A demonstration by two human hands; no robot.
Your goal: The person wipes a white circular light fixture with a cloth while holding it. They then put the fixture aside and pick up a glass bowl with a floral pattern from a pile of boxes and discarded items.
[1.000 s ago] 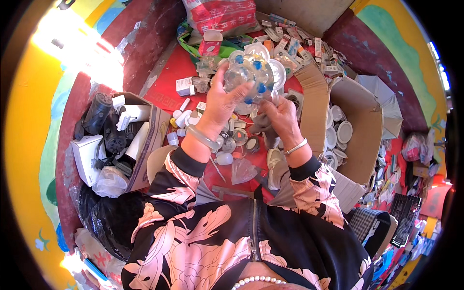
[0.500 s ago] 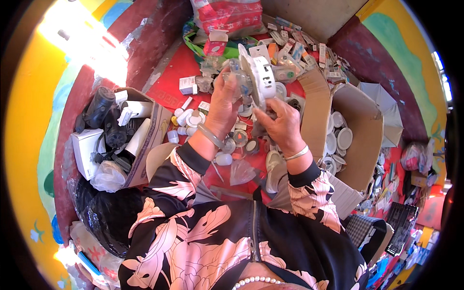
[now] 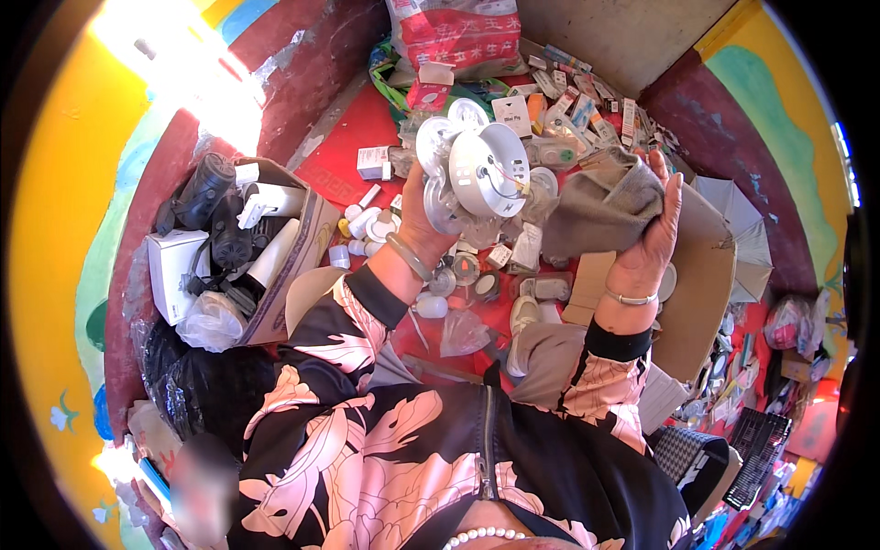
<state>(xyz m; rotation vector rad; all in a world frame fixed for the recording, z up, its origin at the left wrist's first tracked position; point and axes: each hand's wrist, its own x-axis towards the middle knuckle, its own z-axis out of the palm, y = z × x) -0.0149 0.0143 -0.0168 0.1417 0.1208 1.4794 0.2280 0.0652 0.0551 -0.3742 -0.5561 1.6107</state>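
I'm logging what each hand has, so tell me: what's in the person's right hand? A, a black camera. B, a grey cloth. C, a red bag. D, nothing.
B: the right hand grips a bunched grey cloth, while the left hand holds up a round white lamp fitting.

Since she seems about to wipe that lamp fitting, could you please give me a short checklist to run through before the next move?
1. Left hand has a grip on the white round light fitting: ok.
2. Right hand holds the grey cloth: ok.
3. Cloth touching the fitting: cannot tell.
4. Loose wires on the fitting's face kept out of the way: not ok, exposed.
5. Open cardboard box within reach at her right: ok.
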